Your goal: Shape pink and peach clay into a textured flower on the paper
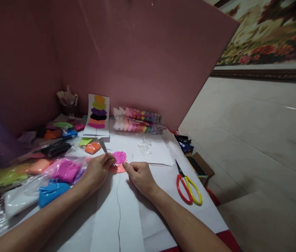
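My left hand is closed around a slim grey-handled tool, tilted with its lower end at the clay; its tip is too small to make out. On a white paper strip lies a round patch of bright pink clay with ridged lines. Just below it is a coral-orange clay patch, partly covered by my fingers. A wavy dark line runs down the strip from there. My right hand has its fingers curled and its thumb at the right edge of the coral clay; whatever they pinch is hidden.
Red-and-yellow-handled scissors lie to the right. Bagged coloured clay, including a blue pack, is heaped at left. A card with coloured clay bands leans at the back, beside wrapped clay packs. A clear plastic wrapper rests on paper.
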### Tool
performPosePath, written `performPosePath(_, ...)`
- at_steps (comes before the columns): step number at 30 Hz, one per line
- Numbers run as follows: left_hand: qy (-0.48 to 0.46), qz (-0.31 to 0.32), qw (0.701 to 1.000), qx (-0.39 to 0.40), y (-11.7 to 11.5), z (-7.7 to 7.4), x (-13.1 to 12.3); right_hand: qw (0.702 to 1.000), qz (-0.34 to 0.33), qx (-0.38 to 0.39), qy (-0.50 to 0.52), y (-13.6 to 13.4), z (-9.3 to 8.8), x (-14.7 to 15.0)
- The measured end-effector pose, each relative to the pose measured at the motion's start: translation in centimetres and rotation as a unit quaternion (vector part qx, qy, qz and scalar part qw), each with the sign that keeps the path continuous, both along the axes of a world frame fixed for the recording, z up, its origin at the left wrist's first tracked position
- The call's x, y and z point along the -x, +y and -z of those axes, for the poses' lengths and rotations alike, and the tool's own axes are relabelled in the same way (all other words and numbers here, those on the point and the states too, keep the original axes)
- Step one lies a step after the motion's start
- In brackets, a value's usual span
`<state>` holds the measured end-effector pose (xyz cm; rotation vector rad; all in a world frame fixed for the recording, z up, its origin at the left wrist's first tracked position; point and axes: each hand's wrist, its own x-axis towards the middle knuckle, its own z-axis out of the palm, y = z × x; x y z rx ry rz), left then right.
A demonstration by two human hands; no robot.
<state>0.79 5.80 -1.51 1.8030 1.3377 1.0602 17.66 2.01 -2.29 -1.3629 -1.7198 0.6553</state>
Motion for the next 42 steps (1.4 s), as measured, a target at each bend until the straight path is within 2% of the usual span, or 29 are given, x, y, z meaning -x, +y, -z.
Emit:
performPosePath(4, -0.009, 0.007, 1.0, 0.009, 0.2, 0.6, 0.2, 0.992, -0.11, -0.03, -0.048, -1.0, -0.3, 0.5)
performPosePath(6, 0.002, 0.003, 1.0, 0.002, 0.3, 0.7, 0.3, 0.986, -0.128, -0.049, -0.09, -1.2, -0.4, 0.8)
performPosePath(10, 0.025, -0.023, 0.999, -0.018, 0.6, 0.6, 0.2, 0.983, -0.113, -0.062, -0.13, -0.9, -0.4, 1.2)
performPosePath(20, 0.045, -0.044, 0.997, -0.045, 0.5, -0.3, 0.3, 0.983, -0.102, -0.059, -0.138, -0.8, 0.0, 1.2)
performPosePath(35, 0.048, -0.073, 0.985, -0.152, 0.8, 0.8, 0.2, 0.983, -0.103, -0.064, -0.139, -0.9, 0.0, 1.3)
performPosePath(42, 0.029, -0.107, 0.978, -0.175, 0.6, 0.2, 0.3, 0.985, -0.097, -0.056, -0.133, -0.9, -0.1, 1.3)
